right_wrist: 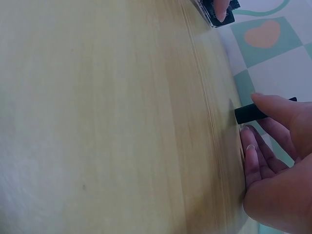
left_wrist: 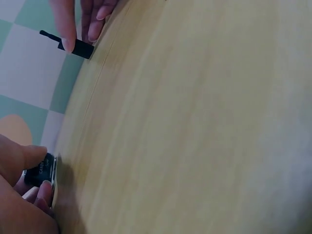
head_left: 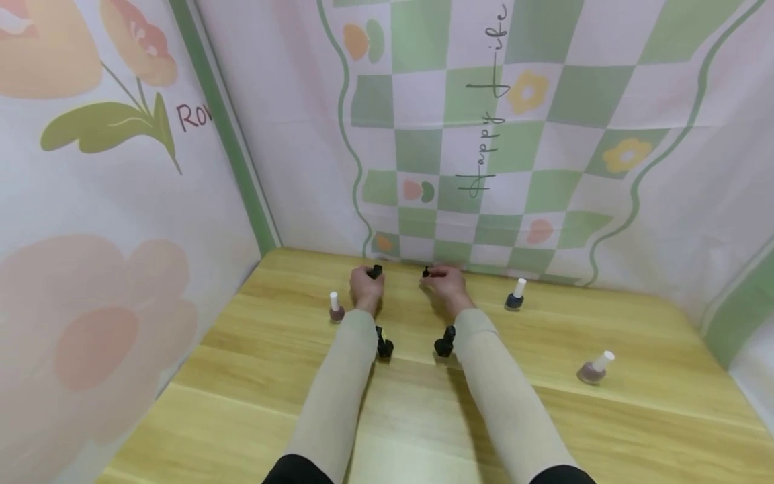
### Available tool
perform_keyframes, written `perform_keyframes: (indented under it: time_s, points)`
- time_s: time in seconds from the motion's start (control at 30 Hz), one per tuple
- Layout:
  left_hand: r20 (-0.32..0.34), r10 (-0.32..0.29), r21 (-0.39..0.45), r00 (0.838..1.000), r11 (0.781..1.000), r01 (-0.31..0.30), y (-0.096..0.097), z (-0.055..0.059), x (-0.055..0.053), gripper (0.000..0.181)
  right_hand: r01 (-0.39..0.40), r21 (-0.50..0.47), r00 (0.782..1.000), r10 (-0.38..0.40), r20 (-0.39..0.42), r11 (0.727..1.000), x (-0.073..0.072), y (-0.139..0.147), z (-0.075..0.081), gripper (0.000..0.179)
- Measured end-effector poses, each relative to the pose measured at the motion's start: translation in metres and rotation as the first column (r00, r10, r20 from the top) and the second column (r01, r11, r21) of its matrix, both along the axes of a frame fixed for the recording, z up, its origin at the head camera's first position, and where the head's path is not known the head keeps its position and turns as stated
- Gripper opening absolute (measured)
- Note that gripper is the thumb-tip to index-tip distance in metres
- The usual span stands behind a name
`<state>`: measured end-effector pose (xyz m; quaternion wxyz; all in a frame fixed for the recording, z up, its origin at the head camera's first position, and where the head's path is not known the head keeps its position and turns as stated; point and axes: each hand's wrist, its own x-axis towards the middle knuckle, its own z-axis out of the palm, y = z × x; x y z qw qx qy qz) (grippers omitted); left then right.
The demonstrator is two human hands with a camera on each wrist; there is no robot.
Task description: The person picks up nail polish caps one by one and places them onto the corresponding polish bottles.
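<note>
At the far edge of the wooden table, my left hand [head_left: 366,286] grips a small dark nail polish bottle [left_wrist: 40,171] between thumb and fingers, low at the tabletop. To its right, my right hand [head_left: 446,282] pinches a black nail polish cap [right_wrist: 249,113] between thumb and fingers. The cap's wide end points down to the table, and a thin brush stem [left_wrist: 48,35] sticks up from it. Cap and bottle are apart, with a stretch of tabletop between the two hands. Part of the bottle is hidden by the left fingers.
A mauve nail polish bottle [head_left: 336,312] with a white cap stands left of my left forearm. Right of my right hand is a navy one [head_left: 514,300], and nearer the right side another mauve one [head_left: 591,372]. A printed curtain [head_left: 417,148] hangs behind the table [head_left: 242,376].
</note>
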<state>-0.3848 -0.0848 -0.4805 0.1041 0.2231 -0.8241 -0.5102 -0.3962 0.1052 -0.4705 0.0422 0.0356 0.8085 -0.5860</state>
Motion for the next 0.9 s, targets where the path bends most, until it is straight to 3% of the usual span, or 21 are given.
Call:
perform_keyframes:
  time_s: [0.27, 0.5, 0.67, 0.9]
  points:
    - [0.001, 0.014, -0.007, 1.000, 1.000, -0.014, 0.000, -0.001, 0.002, 0.025, -0.004, -0.020, 1.000, 0.005, 0.005, 1.000, 0.001, 0.000, 0.001, 0.042]
    - [0.000, -0.026, 0.013, 1.000, 1.000, 0.026, 0.002, 0.003, 0.008, 0.024, -0.045, -0.029, 0.999, 0.044, -0.020, 0.999, 0.002, 0.003, 0.000, 0.042]
    - [-0.009, -0.078, 0.008, 0.997, 0.997, 0.078, 0.007, 0.003, 0.017, 0.026, -0.125, -0.021, 0.992, 0.125, 0.004, 0.992, 0.013, 0.012, 0.003, 0.045]
    - [-0.005, -0.160, 0.061, 0.987, 0.985, 0.160, 0.012, 0.010, 0.037, 0.029, -0.261, -0.006, 0.961, 0.261, 0.086, 0.965, 0.033, 0.022, 0.013, 0.051]
